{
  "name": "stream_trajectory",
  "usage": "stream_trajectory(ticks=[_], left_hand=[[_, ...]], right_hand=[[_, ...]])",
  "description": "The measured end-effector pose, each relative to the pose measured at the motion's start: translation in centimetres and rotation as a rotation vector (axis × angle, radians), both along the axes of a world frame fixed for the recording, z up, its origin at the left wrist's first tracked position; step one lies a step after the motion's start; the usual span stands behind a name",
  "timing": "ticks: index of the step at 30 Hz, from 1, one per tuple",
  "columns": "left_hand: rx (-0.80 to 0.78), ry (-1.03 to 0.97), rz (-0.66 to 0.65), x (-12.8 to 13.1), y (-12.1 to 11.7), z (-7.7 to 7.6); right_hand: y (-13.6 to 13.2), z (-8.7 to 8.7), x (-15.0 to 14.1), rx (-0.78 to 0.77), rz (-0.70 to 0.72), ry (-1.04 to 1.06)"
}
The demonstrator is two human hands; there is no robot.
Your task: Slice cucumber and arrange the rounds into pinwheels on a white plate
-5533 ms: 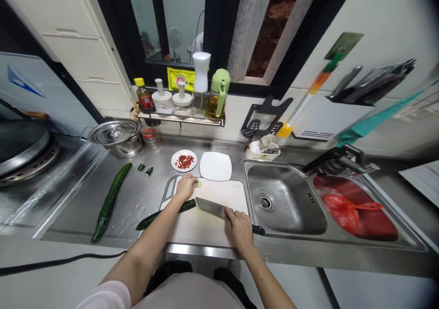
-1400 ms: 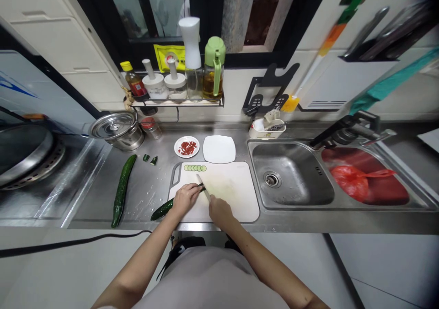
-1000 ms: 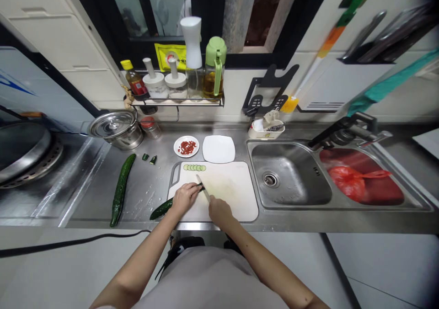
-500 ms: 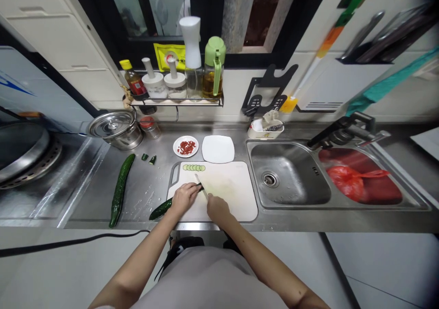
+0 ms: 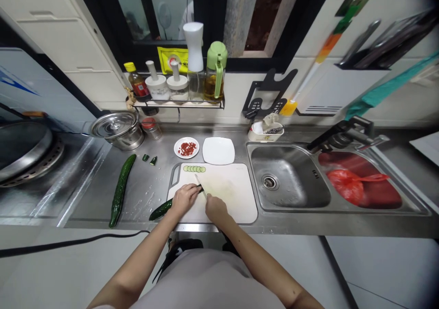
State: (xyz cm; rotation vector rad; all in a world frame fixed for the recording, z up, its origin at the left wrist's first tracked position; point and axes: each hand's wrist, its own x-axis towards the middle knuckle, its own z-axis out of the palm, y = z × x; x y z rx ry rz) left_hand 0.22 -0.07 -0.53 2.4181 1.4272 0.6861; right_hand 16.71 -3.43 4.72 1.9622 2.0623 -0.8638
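Green cucumber, lower centre-left of frame, left hand closed over it, right hand gripping knife (blade nearly edge-on): best curl left fingertips back, matching slices above.

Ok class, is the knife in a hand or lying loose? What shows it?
In a hand: the knife juts from the closed right hand.

Glossy cucumber, matt plastic board
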Motion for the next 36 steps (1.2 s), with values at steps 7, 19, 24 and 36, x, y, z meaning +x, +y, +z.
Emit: stream_trajectory(ticks=[7,19,24,36], left_hand=[[0.018,0.037,0.042,0.4,-0.6,-0.2],[-0.096,-0.078,0.191,0.8,-1.2,1.3],[-0.078,-0.348,0.529,0.6,0.4,3.2],[-0.238,-0.152,0.111,4.3,2.6,6.3]], right_hand=[[-0.3,0.2,0.7,0.006,-0.008,-0.008],[1.2,2.1,5.0,0.279,0.094,-0.242],[1.4,2.2,6.9,0.475,0.076,-0.335],[-0.1,1.4,7.9,0.64,0.131,-0.325]])
